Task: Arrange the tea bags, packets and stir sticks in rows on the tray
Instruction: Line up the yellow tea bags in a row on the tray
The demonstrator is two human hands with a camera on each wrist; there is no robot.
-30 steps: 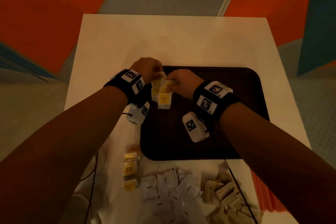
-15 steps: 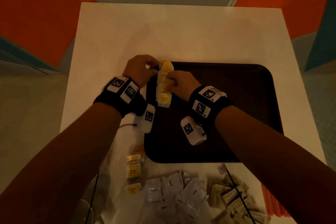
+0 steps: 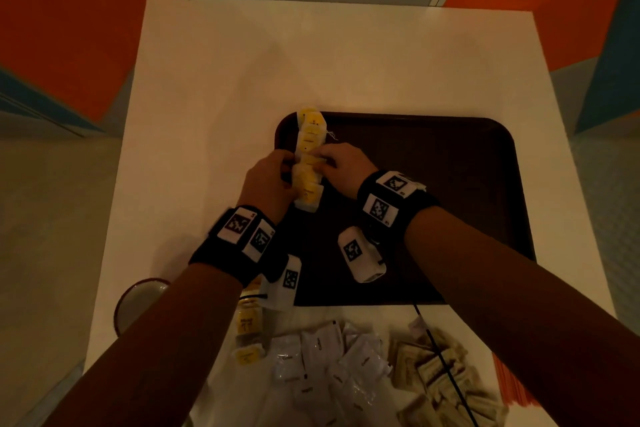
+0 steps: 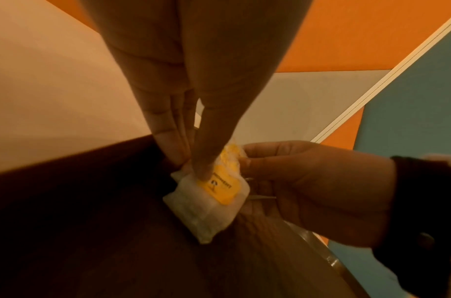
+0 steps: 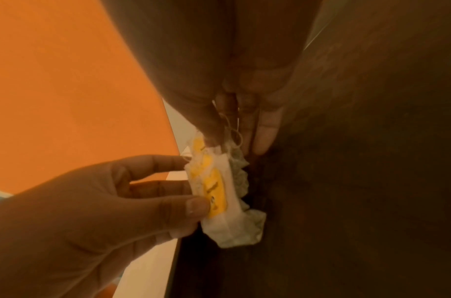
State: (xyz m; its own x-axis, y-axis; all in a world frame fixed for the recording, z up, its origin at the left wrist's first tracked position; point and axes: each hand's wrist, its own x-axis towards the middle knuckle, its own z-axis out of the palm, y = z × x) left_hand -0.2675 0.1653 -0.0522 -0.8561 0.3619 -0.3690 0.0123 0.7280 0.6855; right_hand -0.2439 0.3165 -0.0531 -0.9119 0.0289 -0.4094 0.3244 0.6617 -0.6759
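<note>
Several yellow-tagged tea bags [image 3: 309, 159] lie overlapped in one row along the left edge of the dark tray [image 3: 450, 184], the farthest bag jutting over the tray's far left corner. Both hands meet at the row's middle. The left hand [image 3: 268, 180] comes from the tray's left rim and pinches the bags with thumb on top and fingers at the side; the right hand [image 3: 341, 165] pinches them from the tray side, thumb and fingertips pressed to the paper, a loose string looped beside its fingers [image 5: 266, 129]. Right of the row the tray's surface is bare out to its right rim. The tray sits toward the right edge of the white bench [image 3: 214, 87], with open bench beyond its far rim and to its left. Along the near edge lie more tea bags [image 3: 247, 329], a heap of white packets [image 3: 332, 367], brown packets [image 3: 446, 378] and orange stir sticks [image 3: 512, 385].
</note>
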